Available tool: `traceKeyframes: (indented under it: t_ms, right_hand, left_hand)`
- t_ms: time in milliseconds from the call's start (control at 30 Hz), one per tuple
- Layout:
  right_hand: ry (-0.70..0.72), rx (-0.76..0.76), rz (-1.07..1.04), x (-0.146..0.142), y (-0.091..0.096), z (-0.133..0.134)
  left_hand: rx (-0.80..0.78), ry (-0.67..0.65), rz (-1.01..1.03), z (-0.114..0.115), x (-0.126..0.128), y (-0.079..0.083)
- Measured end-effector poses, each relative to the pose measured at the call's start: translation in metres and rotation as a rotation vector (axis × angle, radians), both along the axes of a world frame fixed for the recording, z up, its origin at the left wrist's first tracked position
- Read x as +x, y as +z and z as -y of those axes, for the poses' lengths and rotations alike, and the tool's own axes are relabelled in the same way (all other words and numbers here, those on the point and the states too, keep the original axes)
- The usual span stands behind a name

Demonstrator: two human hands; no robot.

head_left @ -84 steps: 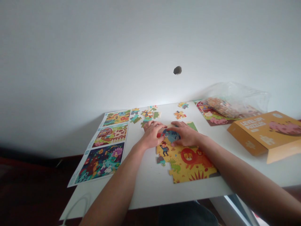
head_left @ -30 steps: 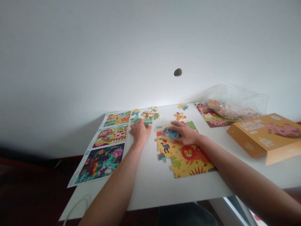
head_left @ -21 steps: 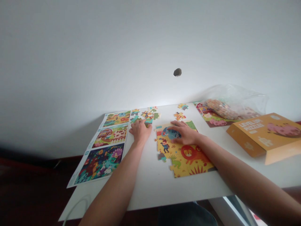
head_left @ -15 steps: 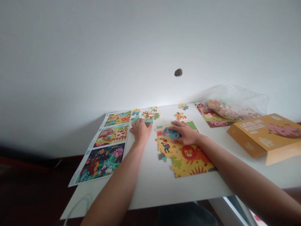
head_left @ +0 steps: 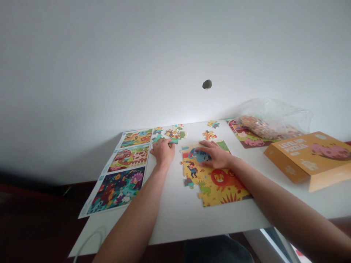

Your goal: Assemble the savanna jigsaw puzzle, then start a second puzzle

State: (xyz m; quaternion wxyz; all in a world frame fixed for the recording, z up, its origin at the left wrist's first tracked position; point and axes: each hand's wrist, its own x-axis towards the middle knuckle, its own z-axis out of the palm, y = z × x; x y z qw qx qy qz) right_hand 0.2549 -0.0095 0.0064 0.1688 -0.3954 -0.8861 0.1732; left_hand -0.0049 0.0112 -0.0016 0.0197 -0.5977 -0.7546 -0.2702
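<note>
A partly joined jigsaw puzzle (head_left: 219, 190) lies on the white table, showing lions, an elephant and a figure in a hat. My right hand (head_left: 216, 154) rests on its upper part with the fingers spread, covering some of the elephant. To the left of the puzzle, my left hand (head_left: 163, 151) is at the near edge of a cluster of loose puzzle pieces (head_left: 175, 135). Its fingers are curled in, with the thumb close to the index finger. Whatever may be between those fingertips is hidden. Two small groups of pieces (head_left: 210, 135) lie beyond the puzzle.
A picture sheet (head_left: 126, 168) with three printed scenes lies at the left, overhanging the table edge. To the right are a clear plastic bag (head_left: 274, 117) of pieces on a farm picture and a yellow puzzle box (head_left: 307, 153). A wall with a hole (head_left: 207, 84) stands behind.
My left hand has drawn slightly left and nearer, its thumb and index finger closer together. The right hand stays on the puzzle. The whole view has shifted a little.
</note>
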Motion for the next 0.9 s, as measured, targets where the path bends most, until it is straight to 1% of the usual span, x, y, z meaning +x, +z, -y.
traceKeyframes:
  t_ms: [133, 233, 333, 400, 467, 533, 600, 667, 733, 833, 900]
  right_hand:
    - [0.0, 0.007, 0.017, 0.0, 0.001, 0.0]
    - [-0.002, 0.007, 0.012, 0.001, -0.001, 0.0]
    - [-0.003, 0.01, 0.007, 0.001, -0.002, 0.0]
    - [-0.009, 0.022, -0.002, -0.001, -0.002, 0.0]
    - [-0.013, 0.051, -0.037, -0.003, 0.0, 0.001]
    - [-0.017, 0.071, -0.106, -0.006, 0.003, 0.002]
    - [-0.051, 0.054, -0.206, -0.009, 0.008, 0.005]
    - [-0.113, -0.006, -0.324, -0.011, 0.012, 0.008]
    - [-0.168, -0.093, -0.441, -0.014, 0.015, 0.011]
    - [-0.213, -0.263, -0.605, -0.018, 0.014, 0.014]
    - [-0.192, -0.41, -0.693, -0.022, 0.012, 0.015]
  left_hand:
    - [0.02, 0.021, 0.028, 0.0, 0.001, 0.002]
    - [0.018, 0.066, 0.016, 0.0, 0.001, 0.004]
    - [0.086, 0.114, 0.031, 0.0, -0.002, 0.006]
    - [0.142, 0.104, 0.059, 0.0, -0.004, 0.007]
    - [0.182, 0.062, 0.097, 0.0, -0.004, 0.007]
    - [0.23, -0.045, 0.198, 0.0, -0.003, 0.007]
    - [0.279, -0.233, 0.385, 0.001, 0.002, 0.007]
    - [0.293, -0.452, 0.593, 0.004, 0.009, 0.008]
    - [0.268, -0.616, 0.727, 0.007, 0.015, 0.008]
    - [0.204, -0.768, 0.727, 0.012, 0.023, 0.007]
    - [0.16, -0.822, 0.696, 0.014, 0.027, 0.007]
